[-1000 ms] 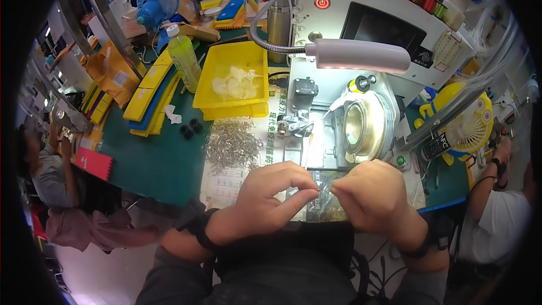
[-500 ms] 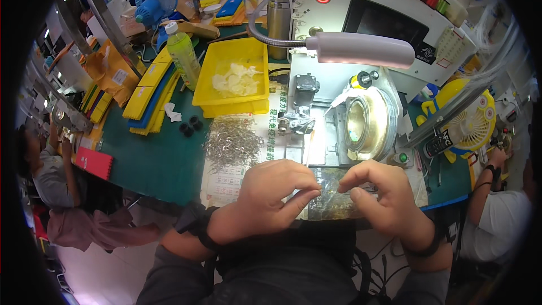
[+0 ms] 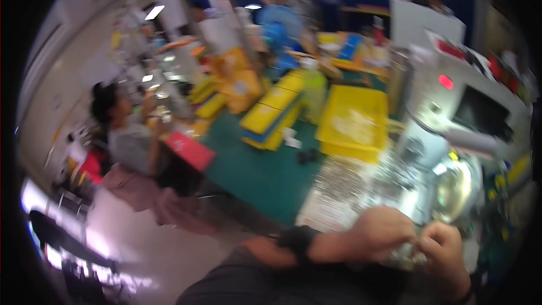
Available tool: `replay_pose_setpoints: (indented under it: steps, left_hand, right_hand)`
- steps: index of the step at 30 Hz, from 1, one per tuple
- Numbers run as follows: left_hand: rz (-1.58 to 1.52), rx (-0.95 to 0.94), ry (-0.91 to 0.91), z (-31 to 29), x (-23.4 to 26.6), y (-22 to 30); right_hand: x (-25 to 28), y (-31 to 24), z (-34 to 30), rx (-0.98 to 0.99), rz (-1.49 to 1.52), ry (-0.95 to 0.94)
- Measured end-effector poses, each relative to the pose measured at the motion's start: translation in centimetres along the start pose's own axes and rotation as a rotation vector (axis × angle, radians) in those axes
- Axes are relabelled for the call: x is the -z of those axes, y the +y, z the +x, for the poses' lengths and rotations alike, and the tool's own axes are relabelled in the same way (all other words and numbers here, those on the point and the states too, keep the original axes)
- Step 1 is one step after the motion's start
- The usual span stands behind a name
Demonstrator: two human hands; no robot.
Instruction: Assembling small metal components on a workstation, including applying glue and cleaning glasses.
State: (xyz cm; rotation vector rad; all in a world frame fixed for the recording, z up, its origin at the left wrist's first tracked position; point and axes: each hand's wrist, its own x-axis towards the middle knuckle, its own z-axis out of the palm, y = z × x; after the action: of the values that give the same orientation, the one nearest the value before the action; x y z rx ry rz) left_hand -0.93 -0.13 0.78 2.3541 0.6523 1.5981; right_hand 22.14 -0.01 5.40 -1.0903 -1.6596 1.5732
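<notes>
The picture is smeared by motion. My left hand (image 3: 384, 232) is curled closed in front of the machine, its fingertips meeting those of my right hand (image 3: 445, 247). My right hand is bent into a pinch. Whatever lies between the fingers is too small and blurred to name. Just beyond my left hand, a tangled heap of thin silvery metal pieces (image 3: 340, 179) rests on a printed paper sheet (image 3: 319, 213). Past my right hand stands a white bench machine (image 3: 433, 107) with a shiny brass-coloured ring (image 3: 453, 189).
Behind the heap is a yellow tray (image 3: 329, 142) holding whitish flakes. Yellow and blue strips (image 3: 270, 114), a green bottle (image 3: 314, 97) and dark small cylinders (image 3: 307, 156) lie on the green table (image 3: 254, 165). A seated person (image 3: 129, 141) works at the left beside a red notebook (image 3: 190, 151).
My view has swung to the left, so the table and machine sit further right. My hands have come together; before, a gap separated them, with a thin golden piece at my left fingertips.
</notes>
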Motion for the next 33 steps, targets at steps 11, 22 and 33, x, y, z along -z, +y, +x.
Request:
replay_pose_setpoints:
  steps: [11, 22, 33]
  left_hand:
    - [-0.068, 0.163, 0.020, -0.8, 0.7, 1.0]
    - [-0.110, 0.159, -0.196, 0.0, 1.9, 0.9]
    - [-0.204, 0.086, -0.580, 3.3, -6.8, 4.6]
  right_hand:
    - [-0.1, -5.7, -3.4, 0.472, 0.237, -0.203]
    - [9.7, -0.5, -12.2, 0.650, 0.312, 0.537]
    - [19.2, 4.0, -33.7, 0.733, 0.373, 0.731]
